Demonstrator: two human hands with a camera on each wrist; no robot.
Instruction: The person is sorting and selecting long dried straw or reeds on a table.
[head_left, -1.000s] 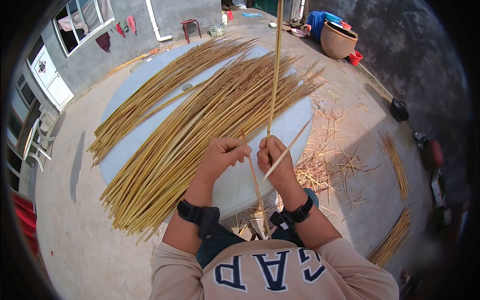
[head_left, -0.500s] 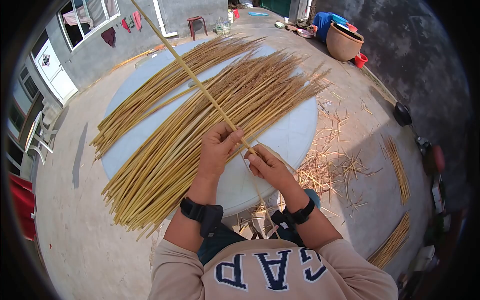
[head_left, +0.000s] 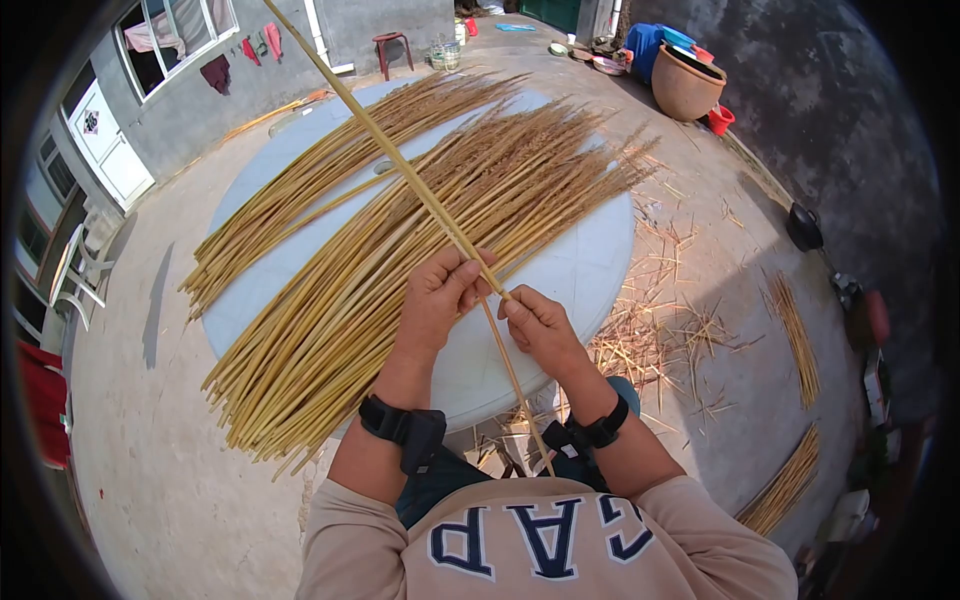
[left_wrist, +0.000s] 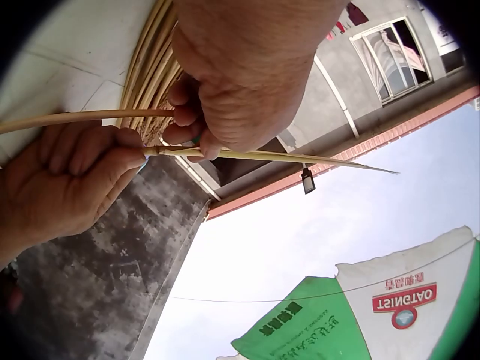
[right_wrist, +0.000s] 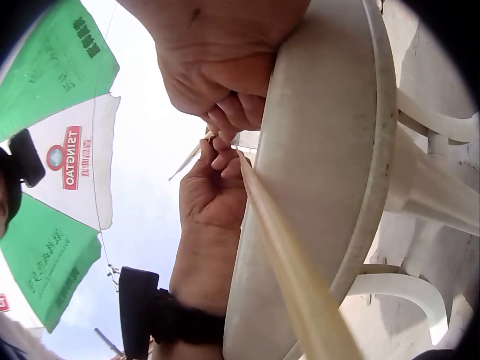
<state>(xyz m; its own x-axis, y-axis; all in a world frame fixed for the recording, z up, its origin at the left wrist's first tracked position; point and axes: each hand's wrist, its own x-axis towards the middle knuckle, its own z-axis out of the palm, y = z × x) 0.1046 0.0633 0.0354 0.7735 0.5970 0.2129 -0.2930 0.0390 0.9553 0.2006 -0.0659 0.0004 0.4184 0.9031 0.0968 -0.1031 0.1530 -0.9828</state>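
A long straw-coloured stalk [head_left: 395,150] slants up and to the left from between the hands. The left hand [head_left: 437,292] pinches it near its lower end, between thumb and curled fingers. At the very end of that stalk, the right hand [head_left: 545,328] grips with thumb and forefinger. A thin brown strip [head_left: 515,385] hangs from the left hand's fingers toward the lap. In the left wrist view this strip [left_wrist: 82,118] enters the left hand's fingers. Close to the camera in the right wrist view, the strip [right_wrist: 281,255] looks wide and pale.
A large bundle of seed-headed stalks [head_left: 370,280] and a smaller one [head_left: 310,165] lie across the round white table [head_left: 590,270]. Stalk scraps [head_left: 640,340] litter the concrete at the right, with two thin bundles [head_left: 793,335] beyond. A clay pot [head_left: 688,85] stands by the wall.
The stalk has tipped from upright to slanting left, and the left hand has come to it. A pale strip across the right hand is gone from view. Since half a second ago, little has moved.
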